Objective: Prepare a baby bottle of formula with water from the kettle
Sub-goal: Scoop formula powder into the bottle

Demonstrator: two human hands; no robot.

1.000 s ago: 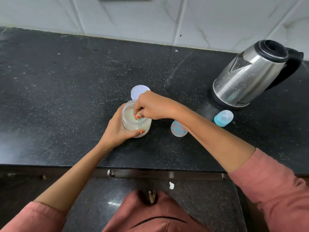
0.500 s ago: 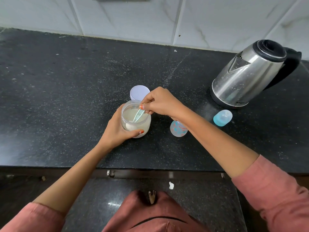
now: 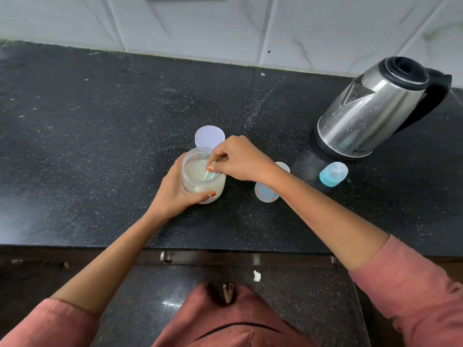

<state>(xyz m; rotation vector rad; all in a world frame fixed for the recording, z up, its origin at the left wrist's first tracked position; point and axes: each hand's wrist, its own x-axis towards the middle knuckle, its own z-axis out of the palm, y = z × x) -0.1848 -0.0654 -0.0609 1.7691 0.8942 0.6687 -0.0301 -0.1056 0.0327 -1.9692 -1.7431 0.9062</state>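
- Since a second ago, the right hand [image 3: 240, 160] is drawing back out of the jar [image 3: 216, 187], pinching the scoop [image 3: 209, 174].
- Left hand [image 3: 175, 194] is gripping the jar.
- Bottle [image 3: 266, 194] is standing just beside it, under the right wrist.
- That wrist is risking knocking it over.

— Where does it look from?
— The person's head, facing forward and down at the black counter [image 3: 100, 146], quite near.
— How far does it reach?
— Wide: tiled wall [image 3: 325, 28] at the top, kettle [image 3: 370, 113] far right; the bent edges are probably the lens.
— Another view?
— Only this one.
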